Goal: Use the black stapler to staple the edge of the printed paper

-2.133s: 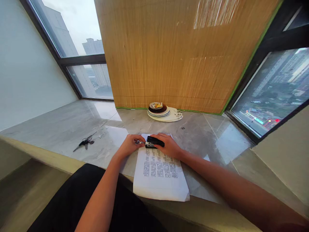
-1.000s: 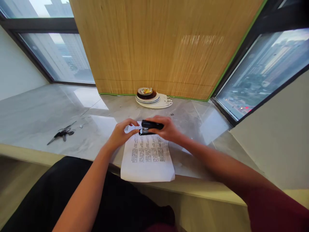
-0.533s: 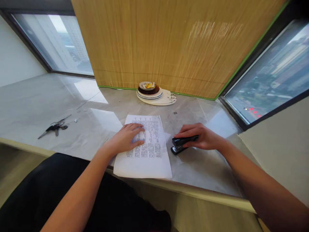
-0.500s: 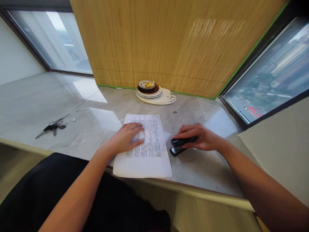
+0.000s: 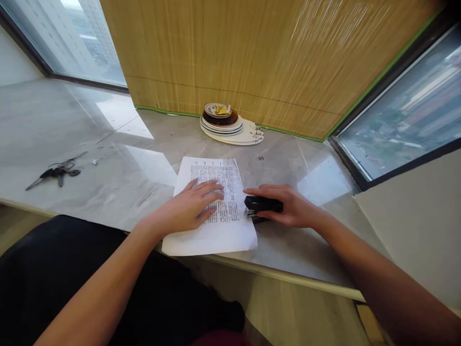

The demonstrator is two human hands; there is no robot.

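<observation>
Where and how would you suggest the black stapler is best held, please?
Probably by the rear half of the stapler, coming from the right, fingers along its far side and thumb on the near side. It points left, nose at the right edge of the paper, with its back end in the right hand, so that hold should leave the nose free.

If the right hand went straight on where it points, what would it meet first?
Most likely the right edge of the printed paper, at the nose of the stapler it holds; whether they touch is unclear. Beyond, across the page, lies the left hand.
</observation>
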